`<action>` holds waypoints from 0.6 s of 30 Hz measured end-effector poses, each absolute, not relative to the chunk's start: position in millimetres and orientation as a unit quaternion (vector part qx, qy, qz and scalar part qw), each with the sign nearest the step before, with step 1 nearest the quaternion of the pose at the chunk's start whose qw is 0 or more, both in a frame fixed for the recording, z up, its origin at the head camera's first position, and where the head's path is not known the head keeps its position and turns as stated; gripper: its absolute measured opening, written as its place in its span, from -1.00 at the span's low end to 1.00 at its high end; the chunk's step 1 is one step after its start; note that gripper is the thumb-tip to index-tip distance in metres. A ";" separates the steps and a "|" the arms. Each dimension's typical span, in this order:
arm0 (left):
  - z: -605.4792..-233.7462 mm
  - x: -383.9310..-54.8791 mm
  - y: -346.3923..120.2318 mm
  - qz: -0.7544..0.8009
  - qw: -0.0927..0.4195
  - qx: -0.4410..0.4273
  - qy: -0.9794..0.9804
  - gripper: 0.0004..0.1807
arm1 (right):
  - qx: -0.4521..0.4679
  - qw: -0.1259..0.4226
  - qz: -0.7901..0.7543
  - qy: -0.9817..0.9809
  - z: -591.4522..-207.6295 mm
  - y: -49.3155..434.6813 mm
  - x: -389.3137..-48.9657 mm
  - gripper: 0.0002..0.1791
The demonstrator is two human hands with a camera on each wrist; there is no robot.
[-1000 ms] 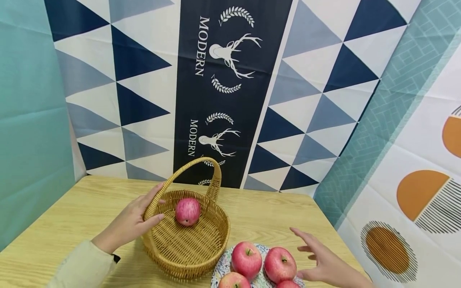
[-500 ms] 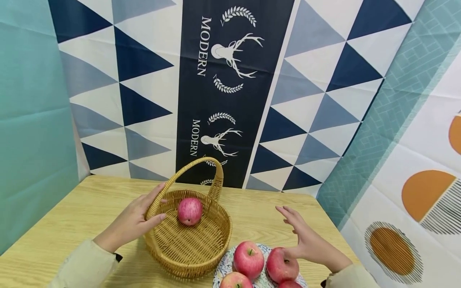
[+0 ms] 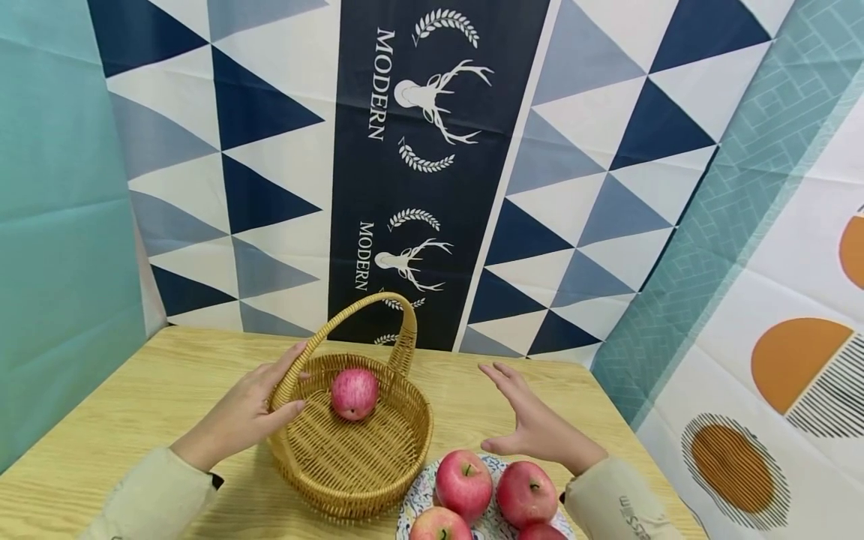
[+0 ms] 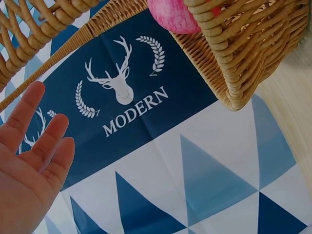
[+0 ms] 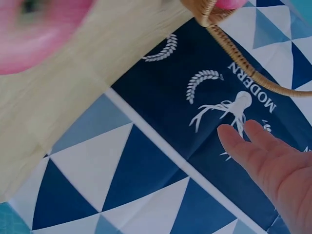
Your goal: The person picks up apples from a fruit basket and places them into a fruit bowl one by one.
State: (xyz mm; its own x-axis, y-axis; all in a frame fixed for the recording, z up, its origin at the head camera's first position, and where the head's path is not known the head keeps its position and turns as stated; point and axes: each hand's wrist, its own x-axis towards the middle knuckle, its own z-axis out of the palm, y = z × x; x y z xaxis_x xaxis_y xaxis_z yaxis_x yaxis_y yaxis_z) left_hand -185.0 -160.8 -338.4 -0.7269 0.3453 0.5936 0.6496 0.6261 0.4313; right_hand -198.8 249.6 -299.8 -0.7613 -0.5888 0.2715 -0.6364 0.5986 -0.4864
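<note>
A wicker basket (image 3: 351,450) with a tall arched handle (image 3: 347,311) stands on the table, and one red apple (image 3: 355,394) lies inside it. My left hand (image 3: 246,409) is at the left foot of the handle, thumb on the near side and fingers at the far side. In the left wrist view its fingers (image 4: 53,136) look straight, so contact with the handle is unclear. Holding nothing, my right hand (image 3: 540,427) hovers above and behind a patterned plate (image 3: 420,495) of several apples, among them a red apple (image 3: 463,484) and another apple (image 3: 526,493).
The wooden table (image 3: 202,375) ends at a hanging cloth (image 3: 270,187) with triangles and deer heads. A teal curtain (image 3: 61,225) hangs on the left, and a printed cloth (image 3: 742,375) on the right. The plate's near side is cut off by the frame.
My right hand has moved left and up from beside the plate, passing over the apples toward the basket. The left hand, basket and apples have stayed put; the head view shifted slightly.
</note>
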 end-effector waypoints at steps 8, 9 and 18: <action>-339.6 -183.3 -161.6 -0.331 0.223 -0.268 -0.877 -0.07 | 0.332 -0.005 0.296 -0.895 -295.0 224.3 -211.3 0.01; -339.5 -183.1 -161.7 -0.330 0.225 -0.269 -0.876 -0.07 | 0.330 -0.016 0.296 -0.896 -294.9 220.7 -212.1 0.01; -341.5 -183.2 -158.3 -0.308 0.272 -0.303 -0.860 0.01 | 0.350 -0.023 0.286 -0.892 -291.9 189.4 -228.6 0.00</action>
